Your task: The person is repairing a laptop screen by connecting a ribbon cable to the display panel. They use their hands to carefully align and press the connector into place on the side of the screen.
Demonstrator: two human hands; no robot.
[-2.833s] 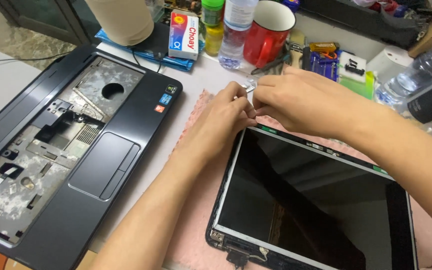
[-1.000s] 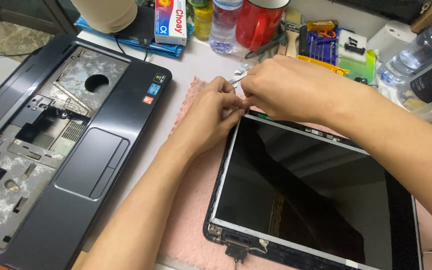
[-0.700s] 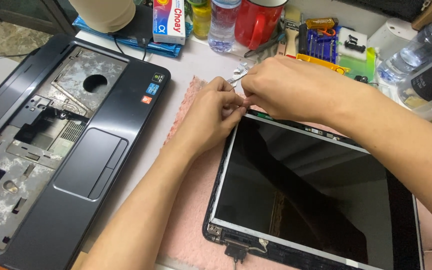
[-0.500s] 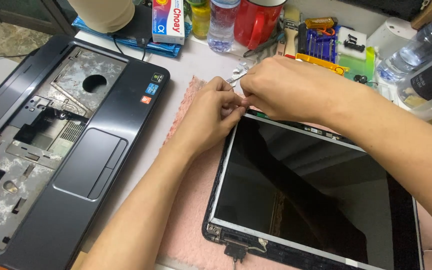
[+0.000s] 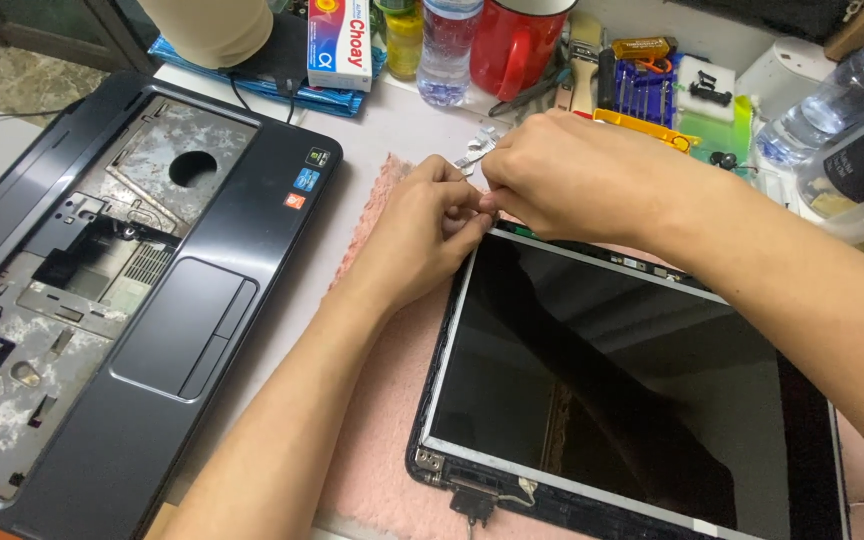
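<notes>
hands: my left hand point(image 5: 422, 235) and right hand point(image 5: 572, 175) still pinched together at the screen point(image 5: 602, 380) far-left corner
change: barely any, same spot as a second ago

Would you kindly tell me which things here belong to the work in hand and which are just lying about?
In use: left hand, right hand, laptop screen panel, pink cloth.
Lying about: laptop base, red mug, water bottle, paintbrush.
</notes>
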